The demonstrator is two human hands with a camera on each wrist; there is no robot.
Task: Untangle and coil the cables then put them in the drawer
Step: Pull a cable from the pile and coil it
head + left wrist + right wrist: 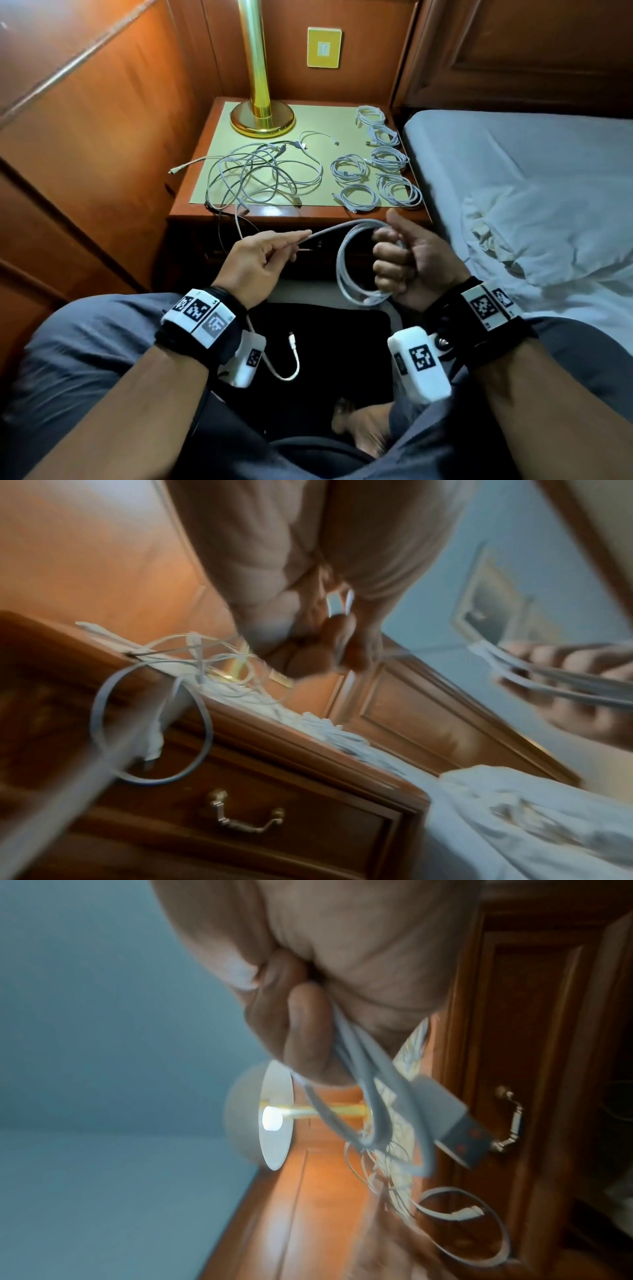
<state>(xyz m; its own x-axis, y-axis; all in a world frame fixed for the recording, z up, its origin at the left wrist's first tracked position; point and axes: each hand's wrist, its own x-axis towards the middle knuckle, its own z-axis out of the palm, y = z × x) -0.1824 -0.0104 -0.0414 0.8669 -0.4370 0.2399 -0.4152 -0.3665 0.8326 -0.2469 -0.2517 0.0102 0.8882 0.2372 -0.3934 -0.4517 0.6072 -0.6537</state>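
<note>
Step in hand: coiling — one white cable (346, 263) is going round into loops out in front of the counter (298, 214), with a good stretch not yet wound in.
Right hand: the right hand (407, 260) is clamped on the gathered loops, fingers curled through the ring and thumb up; the right wrist view shows a USB plug (452, 1134) sticking out below the fist.
Left hand: the left hand (263, 255) pinches the free run of that cable between thumb and fingertips, the other fingers loosely curled, feeding it toward the coil.
Free run: from the pinch it climbs back over the counter's front edge — into the tangled pile (260, 174), I judge, though the exact path is hard to trace.
Tangled pile: on the left half of the counter, just in front of the brass lamp base (262, 118); several white leads are crossed over one another.
Finished coils: six small coils (380, 161) sit on the counter's right side, close to the bed (513, 164).
Drawer: the drawer (274, 818) sits closed under the counter top, brass handle hanging; nothing is in it that I can see.
Progress: roughly the middle, by my reckoning; the pile remains and no coil is stowed.
Next move: lay another loop into the right fist while the left slides back along the cable — gently, since a hard pull could drag the pile off the edge.
</note>
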